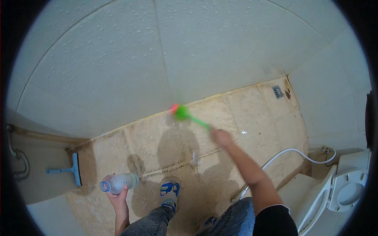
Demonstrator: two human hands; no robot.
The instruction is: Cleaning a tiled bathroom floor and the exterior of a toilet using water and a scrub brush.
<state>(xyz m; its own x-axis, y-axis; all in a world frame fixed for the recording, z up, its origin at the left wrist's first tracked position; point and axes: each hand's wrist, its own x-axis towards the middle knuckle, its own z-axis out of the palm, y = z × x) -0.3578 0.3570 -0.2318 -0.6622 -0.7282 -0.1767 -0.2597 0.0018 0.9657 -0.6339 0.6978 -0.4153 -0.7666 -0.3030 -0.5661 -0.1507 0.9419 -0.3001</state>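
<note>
My right hand (222, 137) grips the green handle of a round-headed scrub brush (180, 112) with red or pink bristles. The brush is blurred, and its head shows against the foot of the tiled wall (118, 59); whether it touches cannot be told. In my left hand (117, 191) is a clear plastic bottle (119, 182), tilted on its side. Its blue-rimmed mouth faces left, and some cloudy contents show through the plastic. Water drops cover much of the wall's upper part.
Wet, brown-stained floor tiles (251, 118) lie before me, with a metal drain grate (277, 91) in the far right corner. A blue squeegee (75, 169) leans at left. On the right are a white toilet (319, 200) and a white hose (283, 152) running to a sprayer.
</note>
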